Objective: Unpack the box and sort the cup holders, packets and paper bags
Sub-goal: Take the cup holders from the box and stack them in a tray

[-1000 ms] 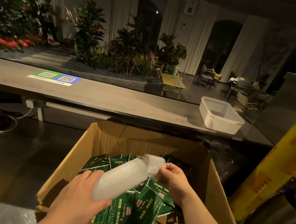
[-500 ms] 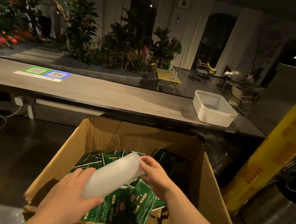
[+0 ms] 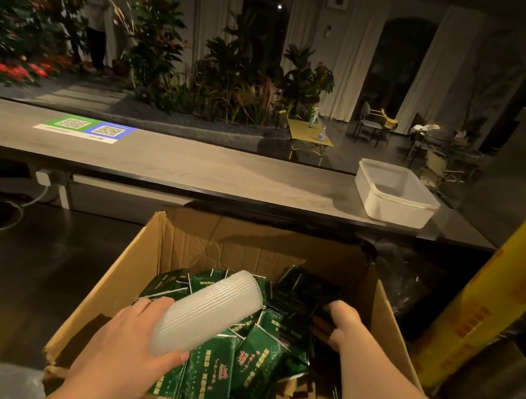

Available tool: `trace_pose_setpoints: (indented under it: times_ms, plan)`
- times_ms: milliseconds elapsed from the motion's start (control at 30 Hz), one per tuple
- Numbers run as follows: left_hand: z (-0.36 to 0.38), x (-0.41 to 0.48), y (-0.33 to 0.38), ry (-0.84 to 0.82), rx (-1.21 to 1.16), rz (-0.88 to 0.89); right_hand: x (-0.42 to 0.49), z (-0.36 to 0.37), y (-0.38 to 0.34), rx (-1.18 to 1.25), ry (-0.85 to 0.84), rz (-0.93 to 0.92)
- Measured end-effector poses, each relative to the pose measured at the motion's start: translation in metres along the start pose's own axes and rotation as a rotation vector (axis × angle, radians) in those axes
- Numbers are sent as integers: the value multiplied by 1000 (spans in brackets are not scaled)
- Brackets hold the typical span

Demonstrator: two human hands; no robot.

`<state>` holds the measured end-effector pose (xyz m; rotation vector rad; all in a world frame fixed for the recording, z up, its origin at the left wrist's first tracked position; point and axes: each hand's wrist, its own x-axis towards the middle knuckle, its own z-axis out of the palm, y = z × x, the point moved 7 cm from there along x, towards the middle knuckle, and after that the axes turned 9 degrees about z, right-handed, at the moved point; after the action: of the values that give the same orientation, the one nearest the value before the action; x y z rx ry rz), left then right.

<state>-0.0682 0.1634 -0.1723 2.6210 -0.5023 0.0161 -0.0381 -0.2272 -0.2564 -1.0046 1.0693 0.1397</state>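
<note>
Stack of ribbed plastic (image 3: 211, 309), judged light, slick and crushable, sits low-centre in a wrapped grip of left hand (image 3: 128, 348); grip of right hand (image 3: 340, 325) among packets (image 3: 223, 367) cannot be told.

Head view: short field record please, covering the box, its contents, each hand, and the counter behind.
box: cardboard box, open at the top
contents: green packets; dark packets towards the right
left hand: grips a translucent ribbed plastic stack above the packets
right hand: down among the dark packets; grip unclear
counter: white plastic tub, QR code sheet
right of box: yellow film roll
</note>
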Motion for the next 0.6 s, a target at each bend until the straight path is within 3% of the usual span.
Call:
trace_pose_setpoints:
  times_ms: [167,367,500,600]
  plan:
    - [-1,-1,0,11,-4,-7,6,4,-7,251,-24,46]
    - [0,0,-1,12,-7,-1,-9,-15,-10,280,181,-54]
    - [2,-2,-1,8,3,3,-26,0,-10,354,50,-62]
    - [1,-2,0,10,3,15,-45,26,-12,326,-161,-108]
